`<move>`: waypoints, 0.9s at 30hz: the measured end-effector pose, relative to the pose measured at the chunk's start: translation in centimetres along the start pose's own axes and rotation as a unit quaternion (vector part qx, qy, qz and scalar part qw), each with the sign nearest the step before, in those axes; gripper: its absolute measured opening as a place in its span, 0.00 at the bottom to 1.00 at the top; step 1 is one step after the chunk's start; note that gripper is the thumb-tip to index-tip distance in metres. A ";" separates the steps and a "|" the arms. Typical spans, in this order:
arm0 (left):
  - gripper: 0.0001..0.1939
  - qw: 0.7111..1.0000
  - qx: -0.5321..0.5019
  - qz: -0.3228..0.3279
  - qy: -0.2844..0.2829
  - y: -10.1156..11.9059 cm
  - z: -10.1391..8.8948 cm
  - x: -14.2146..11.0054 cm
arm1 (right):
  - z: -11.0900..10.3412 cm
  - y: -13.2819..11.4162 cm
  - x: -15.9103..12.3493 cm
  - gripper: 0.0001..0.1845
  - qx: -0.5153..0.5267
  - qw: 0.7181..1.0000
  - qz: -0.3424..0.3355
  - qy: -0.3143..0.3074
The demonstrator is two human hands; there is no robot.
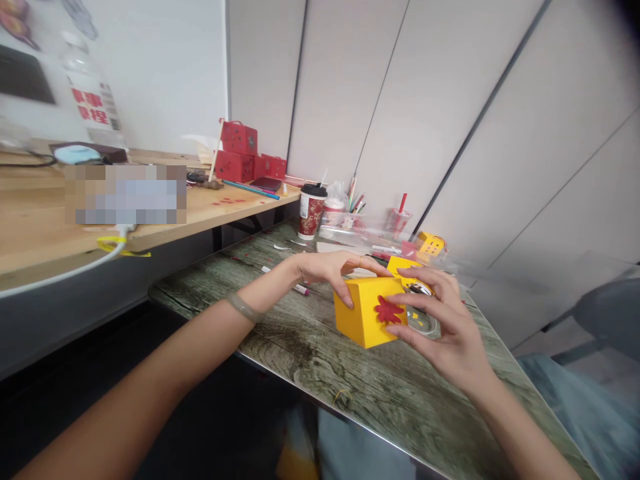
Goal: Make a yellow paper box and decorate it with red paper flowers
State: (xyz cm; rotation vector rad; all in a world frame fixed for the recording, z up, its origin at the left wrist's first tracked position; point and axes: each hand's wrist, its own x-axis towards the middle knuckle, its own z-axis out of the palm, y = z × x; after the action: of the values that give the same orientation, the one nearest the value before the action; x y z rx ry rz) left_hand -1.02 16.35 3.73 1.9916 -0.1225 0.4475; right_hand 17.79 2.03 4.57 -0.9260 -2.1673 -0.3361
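My left hand (333,270) grips a yellow paper cube (355,320) from behind and above, its thumb on the near left face and its fingers over the top edge. The cube is held tilted above the table. On its right face lies a red flower-shaped paper cutout (387,310). My right hand (445,327) has its thumb and fingertips at the cutout's right edge, against that face. Whether the cutout is stuck to the cube, I cannot tell. Another yellow paper piece (400,265) is partly hidden behind the right hand.
A dark wood-grain table (295,353) lies below my hands. On it are a marker (301,289), a lidded paper cup (311,212) and a yellow dotted cube (431,244). Several red boxes (235,165) and a blue pencil (253,190) occupy the higher wooden desk (165,233) at left.
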 end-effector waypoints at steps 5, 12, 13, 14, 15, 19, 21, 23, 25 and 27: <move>0.36 1.000 -0.014 -0.015 -0.006 0.3 0.4 0.0 | 0.1 -0.3 -0.2 0.24 -0.013 0.999 0.010 -0.035; 0.36 0.999 0.024 0.007 -0.025 0.5 0.4 0.0 | 0.3 -0.7 0.0 0.11 0.003 1.000 0.008 -0.003; 0.36 0.999 0.025 0.011 -0.028 0.5 0.4 0.0 | 0.3 -0.7 0.0 0.10 0.005 1.000 0.006 0.003; 0.36 0.999 0.025 0.011 -0.028 0.5 0.4 0.0 | 0.3 -0.7 0.0 0.09 0.007 1.000 0.003 0.010; 0.37 0.999 0.024 0.010 -0.024 0.4 0.3 0.0 | 0.3 -0.7 0.0 0.09 0.009 1.000 0.001 0.016; 0.38 0.999 0.039 0.016 0.016 0.3 0.3 0.2 | 0.3 -0.5 -0.2 0.10 0.013 0.999 0.021 0.028; 0.38 0.997 0.046 0.033 0.054 0.3 0.4 0.4 | 0.4 -0.2 -0.2 0.17 0.009 0.997 0.070 0.045; 0.39 0.992 0.057 0.051 0.102 0.4 0.7 0.6 | 0.6 0.2 -0.3 0.25 0.001 0.990 0.123 0.065; 0.40 0.984 0.084 0.059 0.144 0.6 1.2 0.9 | 0.7 0.7 -0.3 0.28 -0.009 0.985 0.155 0.077; 0.40 0.977 0.119 0.061 0.169 0.8 1.6 1.1 | 0.8 1.1 -0.3 0.25 -0.021 0.982 0.168 0.088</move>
State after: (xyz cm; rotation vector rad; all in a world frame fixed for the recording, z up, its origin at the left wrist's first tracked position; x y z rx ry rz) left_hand 0.16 14.66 4.13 2.1152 0.0253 0.9085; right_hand 18.27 2.99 3.73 -1.2159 -1.8113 -0.2868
